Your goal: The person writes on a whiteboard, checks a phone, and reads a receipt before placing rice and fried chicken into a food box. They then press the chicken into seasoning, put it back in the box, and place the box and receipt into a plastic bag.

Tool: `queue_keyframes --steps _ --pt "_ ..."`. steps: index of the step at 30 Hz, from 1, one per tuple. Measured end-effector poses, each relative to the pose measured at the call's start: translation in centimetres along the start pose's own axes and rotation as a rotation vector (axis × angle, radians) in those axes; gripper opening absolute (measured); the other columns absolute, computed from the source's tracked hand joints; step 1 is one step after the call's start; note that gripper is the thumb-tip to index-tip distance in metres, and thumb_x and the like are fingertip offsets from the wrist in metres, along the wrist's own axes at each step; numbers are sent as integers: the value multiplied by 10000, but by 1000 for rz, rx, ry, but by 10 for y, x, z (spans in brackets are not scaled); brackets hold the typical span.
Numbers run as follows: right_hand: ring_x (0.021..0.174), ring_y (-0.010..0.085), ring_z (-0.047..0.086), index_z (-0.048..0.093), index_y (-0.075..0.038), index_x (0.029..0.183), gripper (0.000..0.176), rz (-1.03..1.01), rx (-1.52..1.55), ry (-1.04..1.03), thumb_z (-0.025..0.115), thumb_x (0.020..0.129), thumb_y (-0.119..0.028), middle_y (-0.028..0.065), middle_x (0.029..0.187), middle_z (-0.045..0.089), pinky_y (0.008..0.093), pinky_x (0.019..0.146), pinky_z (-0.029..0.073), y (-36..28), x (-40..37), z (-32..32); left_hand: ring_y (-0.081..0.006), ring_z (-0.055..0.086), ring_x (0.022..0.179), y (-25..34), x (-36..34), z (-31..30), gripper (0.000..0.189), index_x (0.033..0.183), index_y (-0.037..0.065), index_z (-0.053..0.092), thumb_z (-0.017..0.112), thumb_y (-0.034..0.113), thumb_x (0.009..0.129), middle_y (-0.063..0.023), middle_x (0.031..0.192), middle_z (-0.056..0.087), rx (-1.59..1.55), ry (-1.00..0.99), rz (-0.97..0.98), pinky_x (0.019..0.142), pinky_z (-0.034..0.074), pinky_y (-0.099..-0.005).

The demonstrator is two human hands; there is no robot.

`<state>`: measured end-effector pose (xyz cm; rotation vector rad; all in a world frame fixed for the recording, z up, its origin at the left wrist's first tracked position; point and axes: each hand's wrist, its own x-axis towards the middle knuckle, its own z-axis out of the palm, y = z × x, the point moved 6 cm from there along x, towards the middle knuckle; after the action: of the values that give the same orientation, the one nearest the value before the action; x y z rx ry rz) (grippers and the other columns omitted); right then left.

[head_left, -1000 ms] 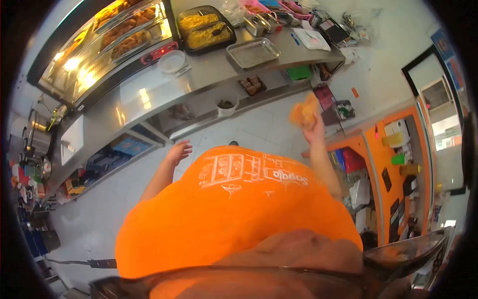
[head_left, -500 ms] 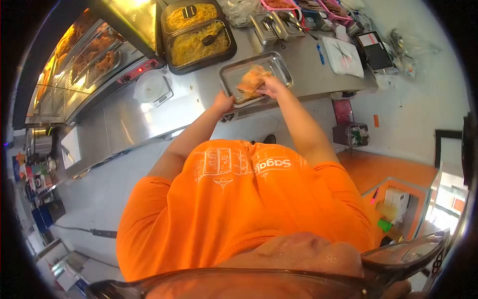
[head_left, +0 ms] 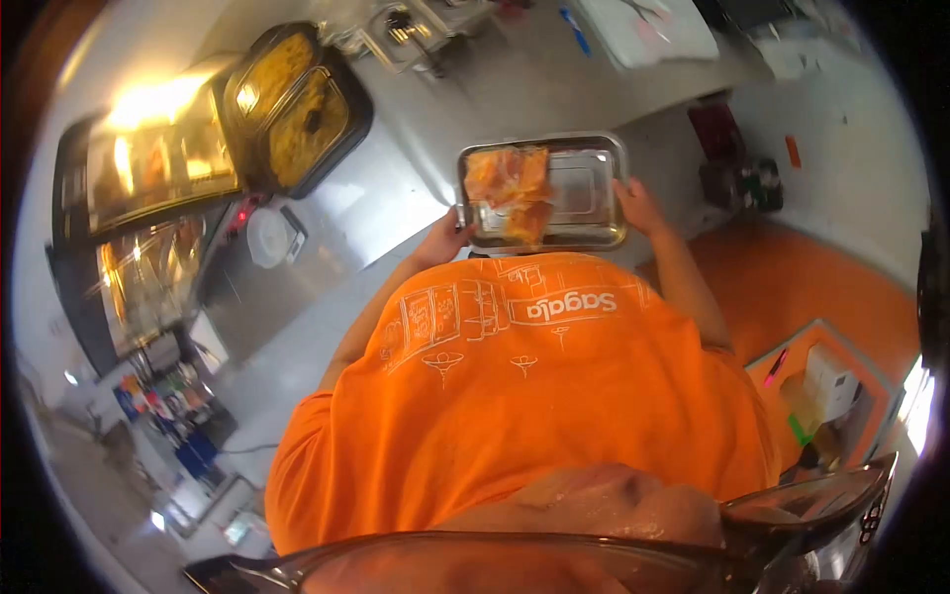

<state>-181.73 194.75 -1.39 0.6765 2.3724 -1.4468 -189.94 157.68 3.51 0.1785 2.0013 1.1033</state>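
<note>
At the left, a lit display case (head_left: 163, 163) stands beside a black pan (head_left: 356, 94) of yellow food (head_left: 297, 139). Next, the left hand (head_left: 442, 241) grips the left rim of a metal tray (head_left: 582, 196); an orange cloth (head_left: 493, 178) lies in its left half. The right hand (head_left: 643, 206) grips the opposite rim.

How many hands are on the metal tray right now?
2: the left hand grips the left side of the metal tray, and the right hand its right side. No other hand shows.
</note>
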Motion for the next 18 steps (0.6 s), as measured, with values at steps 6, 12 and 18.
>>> queue_keyframes --steps 6,12,18 --pt "895 320 628 593 54 996 456 366 187 159 516 975 -395 236 940 643 424 788 473 128 -101 -74 -341 578 1012 66 96 23 320 1195 31 563 616 154 905 -162 1120 619 626 75 564 912 458 -411" --pt "900 329 633 593 40 1069 370 355 261 319 488 996 -307 217 965 653 434 817 473 190 -81 -58 -412 439 1201 106 158 12 384 1270 -23 489 515 124 916 -230 1267 503 779 518 722 1044 339 -492" --pt "1132 327 585 502 6 1308 403 454 537 243 476 999 -251 233 1234 606 408 981 434 295 48 68 -373 520 1104 104 161 22 345 1238 -34 506 497 54 904 -209 1231 538 821 509 678 981 406 -443"
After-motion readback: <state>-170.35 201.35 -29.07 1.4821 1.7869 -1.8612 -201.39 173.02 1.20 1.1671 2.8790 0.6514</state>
